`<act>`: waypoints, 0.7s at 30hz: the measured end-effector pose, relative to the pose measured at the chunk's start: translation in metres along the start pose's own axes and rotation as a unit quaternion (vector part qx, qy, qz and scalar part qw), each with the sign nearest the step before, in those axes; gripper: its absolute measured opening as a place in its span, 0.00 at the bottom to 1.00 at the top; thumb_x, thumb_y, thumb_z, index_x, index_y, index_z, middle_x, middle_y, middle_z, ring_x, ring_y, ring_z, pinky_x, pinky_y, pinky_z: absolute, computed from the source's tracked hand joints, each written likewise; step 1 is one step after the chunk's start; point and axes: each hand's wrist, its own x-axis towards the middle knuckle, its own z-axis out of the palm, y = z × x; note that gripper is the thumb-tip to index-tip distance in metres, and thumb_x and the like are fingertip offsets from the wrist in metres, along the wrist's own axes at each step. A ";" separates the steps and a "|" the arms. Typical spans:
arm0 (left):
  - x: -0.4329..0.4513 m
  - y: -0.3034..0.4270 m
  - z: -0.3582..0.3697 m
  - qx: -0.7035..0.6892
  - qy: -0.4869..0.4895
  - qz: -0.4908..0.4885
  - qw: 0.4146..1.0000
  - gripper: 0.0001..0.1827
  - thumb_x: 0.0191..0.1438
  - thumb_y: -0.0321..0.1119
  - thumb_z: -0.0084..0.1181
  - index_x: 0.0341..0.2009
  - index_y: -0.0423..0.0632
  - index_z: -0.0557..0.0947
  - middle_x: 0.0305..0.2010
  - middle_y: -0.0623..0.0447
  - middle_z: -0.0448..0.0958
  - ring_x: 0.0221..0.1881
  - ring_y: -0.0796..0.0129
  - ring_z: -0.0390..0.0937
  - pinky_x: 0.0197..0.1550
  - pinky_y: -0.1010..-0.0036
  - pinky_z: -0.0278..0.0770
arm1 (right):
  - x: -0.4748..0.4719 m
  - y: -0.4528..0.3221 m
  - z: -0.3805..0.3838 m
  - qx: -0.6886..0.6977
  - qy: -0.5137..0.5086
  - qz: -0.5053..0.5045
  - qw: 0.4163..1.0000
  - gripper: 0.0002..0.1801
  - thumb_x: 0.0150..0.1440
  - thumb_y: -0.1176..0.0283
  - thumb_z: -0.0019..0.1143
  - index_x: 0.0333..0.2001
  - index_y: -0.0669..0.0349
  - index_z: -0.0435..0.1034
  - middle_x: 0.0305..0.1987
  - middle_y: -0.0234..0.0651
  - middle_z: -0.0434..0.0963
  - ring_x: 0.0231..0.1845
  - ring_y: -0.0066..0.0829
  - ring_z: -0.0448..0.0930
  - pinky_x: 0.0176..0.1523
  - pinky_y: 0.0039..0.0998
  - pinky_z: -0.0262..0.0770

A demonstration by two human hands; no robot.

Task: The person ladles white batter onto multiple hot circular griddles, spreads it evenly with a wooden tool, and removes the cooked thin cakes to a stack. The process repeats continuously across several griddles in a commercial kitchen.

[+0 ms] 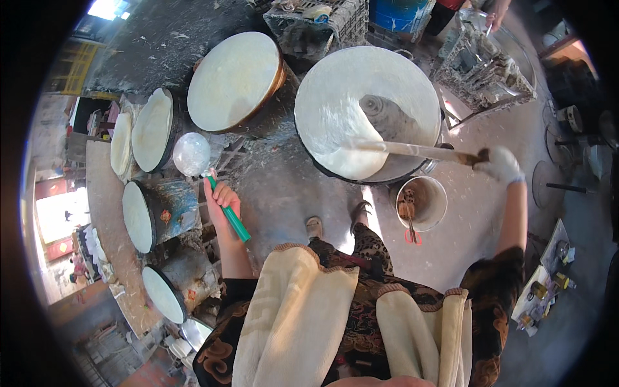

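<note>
My left hand [223, 199], bare, grips the green handle [232, 220] of a ladle whose round pale bowl [191, 154] points up and away. A white glove covers my right hand [500, 165], which is closed on the dark end of a long flat scraper [425, 152]. The scraper lies across a large round griddle [367, 67], its far end blurred at the pale, wet-looking layer [333, 121]. Part of the griddle's dark surface [389, 118] shows uncovered near its middle and lower right.
Left of the griddle stands a round drum [234, 82] with a pale top; several smaller ones line the left. A bucket [437, 203] with red-handled scissors [412, 236] stands below the griddle. A crusted crate [338, 29] is behind. Another person's hand [494, 20] is at upper right.
</note>
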 end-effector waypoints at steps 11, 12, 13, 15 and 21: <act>0.008 0.023 0.015 0.128 0.023 -0.078 0.988 0.12 0.60 0.42 0.39 0.41 0.49 0.69 0.14 0.60 0.57 0.11 0.79 0.57 0.13 0.83 0.61 | -0.021 -0.333 0.174 0.602 0.042 0.086 0.793 0.15 0.54 0.61 0.45 0.36 0.64 0.65 0.20 0.39 0.73 0.21 0.32 0.75 0.27 0.32 0.70; 0.005 0.028 0.014 0.141 -0.004 -0.085 0.986 0.12 0.60 0.42 0.39 0.40 0.49 0.69 0.13 0.60 0.57 0.11 0.79 0.56 0.12 0.83 0.61 | -0.002 -0.331 0.197 0.482 0.114 0.111 0.861 0.16 0.54 0.60 0.43 0.39 0.62 0.65 0.23 0.45 0.74 0.26 0.40 0.76 0.31 0.36 0.70; 0.004 0.032 0.016 0.155 -0.034 -0.096 0.983 0.12 0.60 0.42 0.38 0.39 0.49 0.68 0.13 0.60 0.57 0.10 0.79 0.56 0.11 0.83 0.60 | 0.010 -0.328 0.219 0.352 0.188 0.136 0.907 0.17 0.54 0.60 0.41 0.41 0.61 0.64 0.26 0.51 0.74 0.31 0.47 0.76 0.35 0.40 0.71; -0.006 0.042 0.020 0.215 0.009 -0.075 0.974 0.17 0.59 0.44 0.38 0.22 0.50 0.66 0.11 0.61 0.56 0.08 0.80 0.54 0.08 0.84 0.57 | -0.004 -0.322 0.217 0.295 0.159 0.214 0.917 0.20 0.54 0.55 0.38 0.44 0.56 0.64 0.29 0.54 0.74 0.35 0.54 0.74 0.38 0.47 0.69; -0.025 0.066 0.031 0.289 -0.009 -0.095 0.953 0.25 0.58 0.49 0.39 0.11 0.55 0.59 0.08 0.62 0.52 0.06 0.79 0.51 0.06 0.82 0.54 | -0.045 -0.260 0.228 0.083 0.220 0.212 0.949 0.14 0.54 0.64 0.38 0.38 0.61 0.67 0.35 0.50 0.73 0.28 0.48 0.76 0.33 0.42 0.73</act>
